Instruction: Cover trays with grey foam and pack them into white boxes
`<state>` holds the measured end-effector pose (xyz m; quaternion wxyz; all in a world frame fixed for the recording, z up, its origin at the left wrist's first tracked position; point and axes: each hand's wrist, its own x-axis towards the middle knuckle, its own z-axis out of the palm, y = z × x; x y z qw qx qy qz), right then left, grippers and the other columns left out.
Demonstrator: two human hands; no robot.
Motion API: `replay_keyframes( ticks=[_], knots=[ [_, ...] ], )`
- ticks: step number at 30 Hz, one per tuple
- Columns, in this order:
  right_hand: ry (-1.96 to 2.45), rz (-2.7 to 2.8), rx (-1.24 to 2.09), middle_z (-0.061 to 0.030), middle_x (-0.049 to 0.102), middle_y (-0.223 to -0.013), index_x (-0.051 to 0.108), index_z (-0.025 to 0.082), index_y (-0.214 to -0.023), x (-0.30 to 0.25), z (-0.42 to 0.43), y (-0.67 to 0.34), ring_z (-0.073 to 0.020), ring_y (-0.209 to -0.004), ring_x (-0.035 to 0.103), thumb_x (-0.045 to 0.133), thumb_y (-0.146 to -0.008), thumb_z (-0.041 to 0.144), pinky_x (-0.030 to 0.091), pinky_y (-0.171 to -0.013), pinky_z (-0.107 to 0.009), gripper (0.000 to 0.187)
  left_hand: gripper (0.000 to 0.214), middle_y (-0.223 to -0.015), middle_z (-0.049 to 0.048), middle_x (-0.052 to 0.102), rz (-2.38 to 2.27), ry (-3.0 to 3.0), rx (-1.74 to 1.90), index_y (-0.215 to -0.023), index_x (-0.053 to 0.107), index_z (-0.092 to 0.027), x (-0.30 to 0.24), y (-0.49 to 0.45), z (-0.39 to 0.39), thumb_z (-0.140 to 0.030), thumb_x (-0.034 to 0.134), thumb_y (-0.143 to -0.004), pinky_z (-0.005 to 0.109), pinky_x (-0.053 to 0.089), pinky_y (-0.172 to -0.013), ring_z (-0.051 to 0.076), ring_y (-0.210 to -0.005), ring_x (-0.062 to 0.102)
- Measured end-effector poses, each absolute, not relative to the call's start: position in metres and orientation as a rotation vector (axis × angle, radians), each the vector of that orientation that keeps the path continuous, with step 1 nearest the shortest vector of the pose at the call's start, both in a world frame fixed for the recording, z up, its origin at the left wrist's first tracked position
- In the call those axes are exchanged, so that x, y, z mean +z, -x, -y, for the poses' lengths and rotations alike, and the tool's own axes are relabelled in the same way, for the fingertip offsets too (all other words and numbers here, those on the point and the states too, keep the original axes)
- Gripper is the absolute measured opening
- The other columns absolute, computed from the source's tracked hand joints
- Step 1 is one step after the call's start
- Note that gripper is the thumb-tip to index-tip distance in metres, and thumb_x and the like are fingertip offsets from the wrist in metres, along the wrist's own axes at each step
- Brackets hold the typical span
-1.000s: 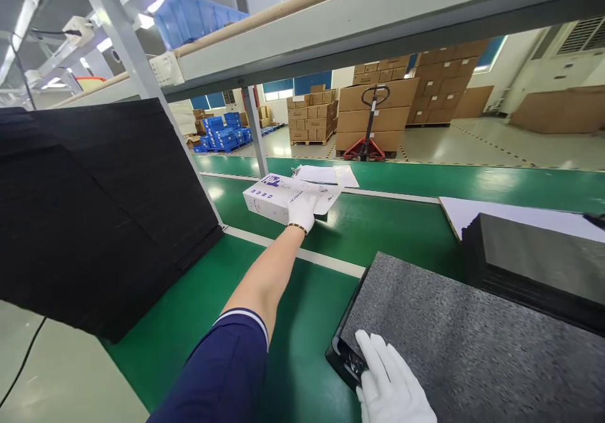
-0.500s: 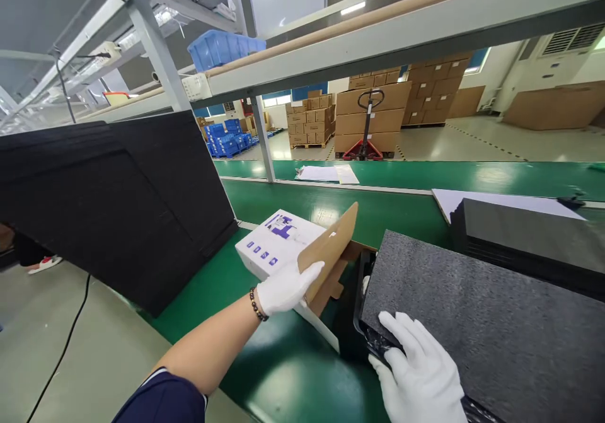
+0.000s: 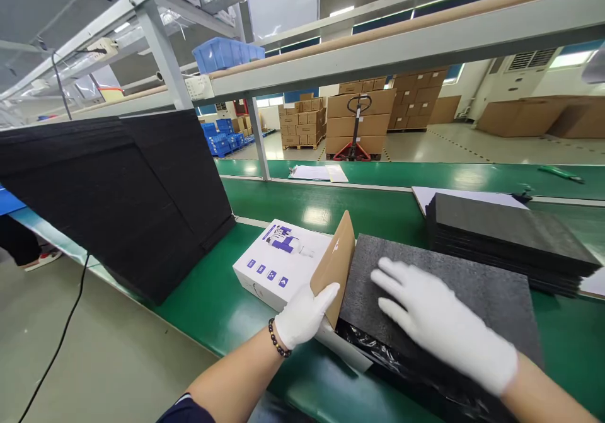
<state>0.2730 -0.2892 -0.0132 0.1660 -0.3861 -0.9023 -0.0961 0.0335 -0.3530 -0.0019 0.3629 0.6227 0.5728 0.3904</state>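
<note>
Two white-gloved hands meet at the near edge of the green table (image 3: 222, 303). The left hand (image 3: 305, 312) pinches the upright brown cardboard flap (image 3: 336, 262) of a white box (image 3: 276, 262). The right hand (image 3: 442, 322) lies flat, fingers spread, on a dark grey foam pad (image 3: 486, 284) just right of the flap. The box top bears a purple picture and four small purple icons, and its writing is too small to read. Beyond lie a stack of grey foam sheets (image 3: 505, 234) and, farther off, loose papers (image 3: 314, 172).

Left hand (image 3: 306, 314) and right hand (image 3: 447, 325) are wearing white fabric gloves. Left wrist is carrying a dark bead bracelet (image 3: 278, 342); navy sleeve (image 3: 185, 411) is showing above.
</note>
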Motion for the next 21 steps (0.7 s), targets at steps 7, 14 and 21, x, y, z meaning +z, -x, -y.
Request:
replay_keyframes(
  ticks=[7, 14, 21],
  knots=[
    [1.275, 2.703, -0.227, -0.0154, 0.052, -0.139, 0.057, 0.028, -0.133, -0.029, 0.269, -0.265, -0.0419, -0.128, 0.046, 0.05, -0.081, 0.067, 0.037, -0.099, -0.065, 0.065, 0.061, -0.135, 0.0086, 0.059, -1.391, -1.394, 1.09, -0.129, 0.057, -0.02, 0.005, -0.04, 0.355, -0.059, 0.045, -0.085, 0.039, 0.028, -0.12, 0.025, -0.132, 0.049],
    [1.06, 2.854, 0.005, -0.0183, 0.045, -0.144, 0.054, 0.023, -0.136, -0.025, 0.26, -0.259, -0.041, -0.133, 0.04, 0.052, -0.085, 0.063, 0.033, -0.104, -0.066, 0.066, 0.062, -0.14, 0.0088, 0.055, -1.337, -1.439, 1.126, -0.137, 0.051, -0.02, 0.001, -0.049, 0.35, -0.057, 0.046, -0.087, 0.041, 0.023, -0.122, 0.026, -0.135, 0.045],
    [0.949, 2.637, -0.05, -0.0139, 0.048, -0.143, 0.053, 0.02, -0.136, -0.008, 0.252, -0.279, -0.0322, -0.135, 0.041, 0.045, -0.09, 0.054, 0.037, -0.108, -0.055, 0.057, 0.054, -0.143, 0.0079, 0.052, -0.965, -1.836, 0.798, -0.131, 0.059, -0.023, 0.023, 0.018, 0.339, -0.055, 0.048, -0.09, 0.045, 0.029, -0.118, 0.028, -0.137, 0.042]
  ],
)
